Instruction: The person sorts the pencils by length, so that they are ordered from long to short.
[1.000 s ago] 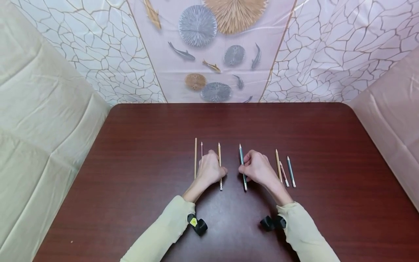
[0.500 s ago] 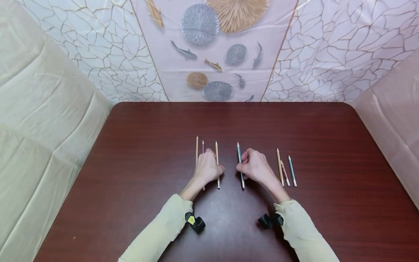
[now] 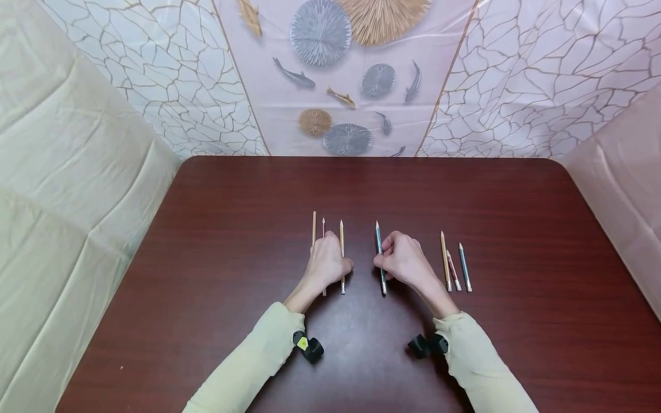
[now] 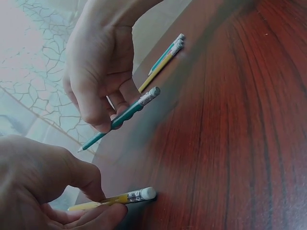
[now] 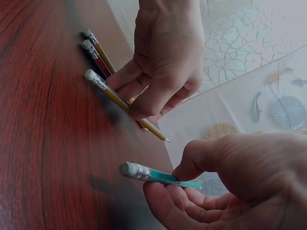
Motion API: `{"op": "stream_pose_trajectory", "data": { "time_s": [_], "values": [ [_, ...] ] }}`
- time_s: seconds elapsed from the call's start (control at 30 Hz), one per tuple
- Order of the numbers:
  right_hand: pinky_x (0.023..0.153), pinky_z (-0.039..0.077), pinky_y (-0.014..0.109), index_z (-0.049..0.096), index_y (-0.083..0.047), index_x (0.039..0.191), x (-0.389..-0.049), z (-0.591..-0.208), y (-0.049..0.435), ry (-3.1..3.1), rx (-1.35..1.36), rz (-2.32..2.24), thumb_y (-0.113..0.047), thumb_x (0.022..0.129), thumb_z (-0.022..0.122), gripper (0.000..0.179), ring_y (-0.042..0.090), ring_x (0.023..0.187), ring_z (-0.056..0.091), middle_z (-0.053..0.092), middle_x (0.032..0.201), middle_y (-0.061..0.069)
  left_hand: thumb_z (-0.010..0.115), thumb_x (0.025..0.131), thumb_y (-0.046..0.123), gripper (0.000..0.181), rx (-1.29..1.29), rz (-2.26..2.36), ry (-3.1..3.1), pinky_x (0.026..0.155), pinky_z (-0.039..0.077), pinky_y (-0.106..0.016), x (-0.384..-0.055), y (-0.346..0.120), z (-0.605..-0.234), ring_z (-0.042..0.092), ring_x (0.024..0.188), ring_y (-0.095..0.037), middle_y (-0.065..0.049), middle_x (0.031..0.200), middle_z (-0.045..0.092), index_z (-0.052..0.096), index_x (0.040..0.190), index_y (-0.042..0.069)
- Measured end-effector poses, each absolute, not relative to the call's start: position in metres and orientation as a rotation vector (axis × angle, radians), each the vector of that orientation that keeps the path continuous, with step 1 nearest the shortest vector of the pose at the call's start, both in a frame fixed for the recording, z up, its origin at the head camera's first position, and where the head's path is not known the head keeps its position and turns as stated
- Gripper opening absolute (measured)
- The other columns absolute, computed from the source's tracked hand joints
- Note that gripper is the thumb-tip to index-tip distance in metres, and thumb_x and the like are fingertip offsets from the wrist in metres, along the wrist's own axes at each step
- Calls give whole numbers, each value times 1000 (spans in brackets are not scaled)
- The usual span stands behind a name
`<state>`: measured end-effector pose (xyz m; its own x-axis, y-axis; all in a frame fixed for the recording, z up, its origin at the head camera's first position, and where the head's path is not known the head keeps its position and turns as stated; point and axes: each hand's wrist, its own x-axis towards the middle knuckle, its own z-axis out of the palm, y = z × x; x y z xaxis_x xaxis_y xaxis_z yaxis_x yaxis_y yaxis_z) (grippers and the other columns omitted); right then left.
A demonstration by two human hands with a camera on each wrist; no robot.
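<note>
My left hand (image 3: 326, 264) pinches a yellow pencil (image 4: 130, 197) between thumb and fingers, its white eraser toward me and its tip pointing away. To the right, my right hand (image 3: 409, 263) holds a teal pencil (image 5: 162, 177) in a similar pinch, also tip away. Both pencils stand roughly parallel, close over the table, with a gap between them. Beside and partly under the left hand lie a tan pencil (image 3: 314, 225) and a thin pink pencil (image 3: 323, 225); the hand hides their middles.
Right of the right hand, a yellow pencil (image 3: 445, 258), a shorter pink pencil (image 3: 454, 272) and a blue pencil (image 3: 465, 268) lie on the dark red-brown table (image 3: 248, 229). A patterned cloth (image 3: 382, 109) hangs behind the far edge. Pale padded panels (image 3: 93, 172) flank both sides.
Both hands have shifted slightly left with their pencils, bringing the held yellow pencil closer to the two at left. Both grips stay the same; the head view has tilted a little.
</note>
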<state>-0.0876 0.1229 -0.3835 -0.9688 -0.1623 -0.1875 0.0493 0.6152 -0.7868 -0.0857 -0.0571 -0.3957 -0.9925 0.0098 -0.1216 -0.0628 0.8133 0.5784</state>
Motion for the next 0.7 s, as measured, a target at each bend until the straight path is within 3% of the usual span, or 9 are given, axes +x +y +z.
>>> {"op": "stream_pose_trajectory", "data": {
  "time_s": [0.37,0.7],
  "values": [
    [50,53,30,56,4,95,-88,-383,122,2625,-109,-1264,-2,78,65,20,22,51,67,69,75,9,79,72,11,35,15,825,2886,77,54,-45,-88,-58,-393,65,84,-38,-13,77,59,54,94,-2],
    [50,54,31,56,5,96,-88,-384,122,2605,-113,-1269,-3,79,65,21,21,50,66,69,76,10,79,74,11,25,104,716,2867,78,53,-42,-96,-60,-395,65,82,-34,-11,80,59,57,81,3]
  ]
}}
